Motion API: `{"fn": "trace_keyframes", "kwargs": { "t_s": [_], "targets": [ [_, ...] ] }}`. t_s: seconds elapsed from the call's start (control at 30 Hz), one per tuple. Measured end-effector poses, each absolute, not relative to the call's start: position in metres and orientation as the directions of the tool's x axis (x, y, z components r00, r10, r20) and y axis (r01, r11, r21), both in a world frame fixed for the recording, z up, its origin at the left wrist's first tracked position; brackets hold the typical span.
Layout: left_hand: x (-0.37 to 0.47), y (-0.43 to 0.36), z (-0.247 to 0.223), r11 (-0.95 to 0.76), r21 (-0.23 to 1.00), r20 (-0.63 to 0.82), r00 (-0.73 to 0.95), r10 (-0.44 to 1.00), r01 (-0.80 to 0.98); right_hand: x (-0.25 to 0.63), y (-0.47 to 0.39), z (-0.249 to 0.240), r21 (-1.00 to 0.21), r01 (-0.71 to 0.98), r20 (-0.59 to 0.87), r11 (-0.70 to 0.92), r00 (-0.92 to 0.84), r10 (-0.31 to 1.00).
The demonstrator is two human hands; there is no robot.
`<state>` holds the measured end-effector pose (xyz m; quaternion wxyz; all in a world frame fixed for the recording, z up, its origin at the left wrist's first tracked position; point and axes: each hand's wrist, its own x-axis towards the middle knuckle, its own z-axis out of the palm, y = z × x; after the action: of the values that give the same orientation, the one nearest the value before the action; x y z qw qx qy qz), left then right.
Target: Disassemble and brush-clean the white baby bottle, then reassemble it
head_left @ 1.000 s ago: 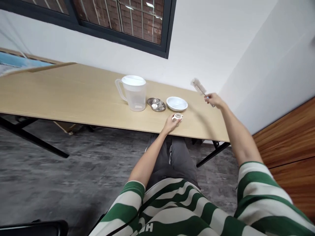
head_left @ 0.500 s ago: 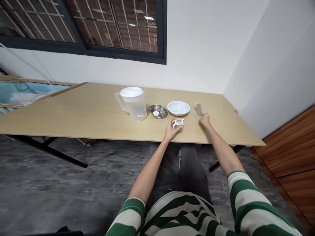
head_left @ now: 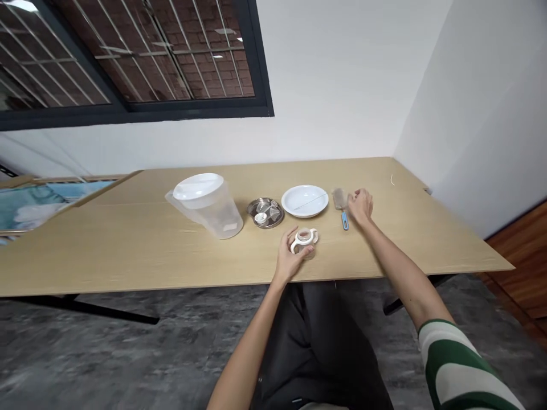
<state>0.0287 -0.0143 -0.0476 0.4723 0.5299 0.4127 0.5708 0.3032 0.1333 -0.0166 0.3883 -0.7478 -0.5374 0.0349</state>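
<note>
Near the table's front edge, my left hand (head_left: 290, 255) is wrapped round a small clear baby bottle (head_left: 304, 237) with a white two-handled collar and an uncovered mouth. My right hand (head_left: 361, 205) holds nothing, its fingers loosely bent beside a brush (head_left: 345, 219) with a blue handle and a pale head. That brush lies flat on the table, its handle toward me. Behind the bottle is a white bowl (head_left: 294, 200) with a thin stick-like piece across it. Left of it, a round steel dish (head_left: 276, 219) carries a white cap and several clear small parts.
A translucent lidded pitcher (head_left: 217, 213) stands left of the steel dish, its handle to the left. A small white curved piece (head_left: 392, 180) lies at the back right of the wooden table (head_left: 106, 239). The wall runs along the table's far edge.
My right hand has let go of the brush, which now lies on the table, and has moved up beside its head. The left hand keeps holding the bottle. The camera view has tilted and shifted.
</note>
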Motion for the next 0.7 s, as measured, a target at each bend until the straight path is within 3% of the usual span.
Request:
{"fn": "trace_keyframes", "kwargs": {
  "t_s": [0.2,0.33,0.43,0.53,0.6,0.7],
  "targets": [
    [0.017,-0.022,-0.032,-0.116,0.925,0.120,-0.010,0.993,-0.362,0.348,0.159,-0.034,-0.635,0.769,0.507,-0.066,0.480,0.716],
    [0.005,-0.015,-0.009,-0.011,0.934,0.001,-0.029,1.000,-0.357,0.364,0.161,-0.056,-0.664,0.746,0.515,-0.052,0.507,0.691],
    [-0.011,0.007,0.018,-0.012,0.962,-0.012,-0.085,0.996,-0.272,0.369,0.163,-0.063,-0.722,0.691,0.490,-0.045,0.556,0.671],
    [-0.027,0.035,0.063,-0.240,0.967,0.250,-0.143,0.958,0.084,0.371,0.166,-0.064,-0.773,0.634,0.449,-0.032,0.581,0.679],
    [-0.033,0.056,0.100,-0.371,0.801,0.418,0.005,0.909,0.470,0.372,0.168,-0.063,-0.792,0.609,0.425,-0.028,0.583,0.692],
    [-0.028,0.091,0.143,-0.521,0.278,0.481,0.352,0.803,0.807,0.371,0.170,-0.064,-0.798,0.602,0.405,-0.029,0.571,0.714]
  ]
}}
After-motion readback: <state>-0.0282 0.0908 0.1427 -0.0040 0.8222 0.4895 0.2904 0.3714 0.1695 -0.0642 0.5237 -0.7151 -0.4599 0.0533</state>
